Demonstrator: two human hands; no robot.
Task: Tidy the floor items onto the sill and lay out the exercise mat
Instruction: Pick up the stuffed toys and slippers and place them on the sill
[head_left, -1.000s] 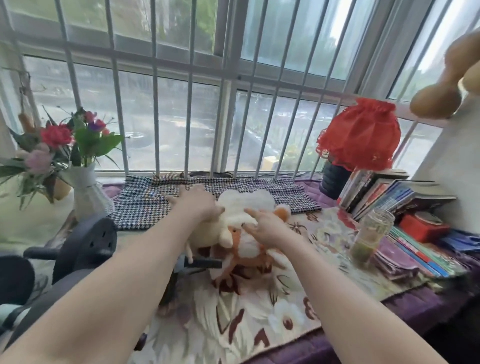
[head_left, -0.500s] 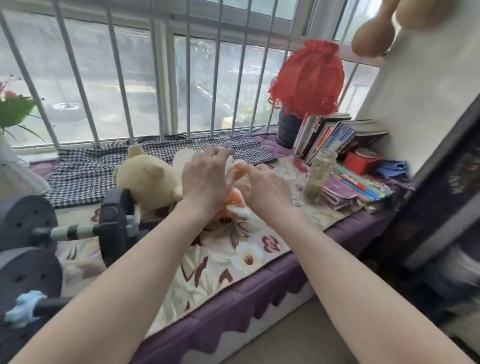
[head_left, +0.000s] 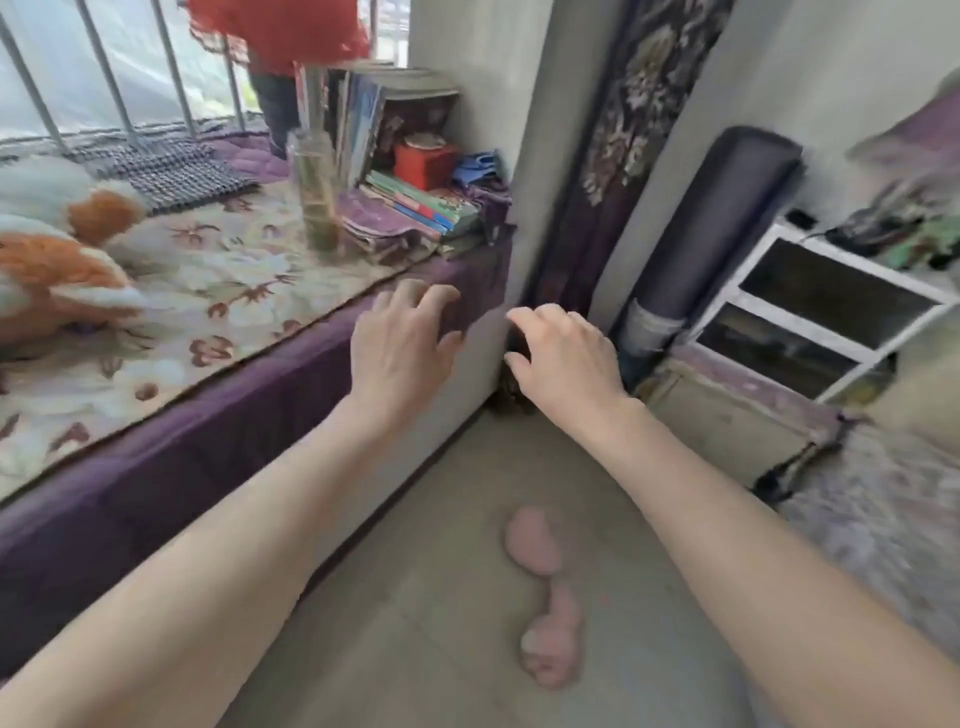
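A rolled dark purple exercise mat (head_left: 711, 228) leans upright in the corner between the wall and a white shelf unit. My right hand (head_left: 563, 353) hovers open to the left of the mat's lower end, apart from it. My left hand (head_left: 402, 340) is open too, fingers spread, just off the sill's purple front edge (head_left: 218, 436). Neither hand holds anything. On the sill at the far left lie the orange-and-white plush toys (head_left: 57, 260), on the flowered cloth. A pink dumbbell-shaped object (head_left: 545, 597) lies on the floor below my arms.
Stacked books (head_left: 415, 208), a glass jar (head_left: 317, 197), a red box (head_left: 423, 163) and a red lampshade (head_left: 291, 31) crowd the sill's right end. A dark floral curtain (head_left: 608, 176) hangs left of the mat. The white shelf unit (head_left: 815, 317) and bedding (head_left: 883, 519) fill the right.
Both hands have let go of the plush toys, which stay on the sill. My view and hands have swung right and down toward the corner with the rolled mat.
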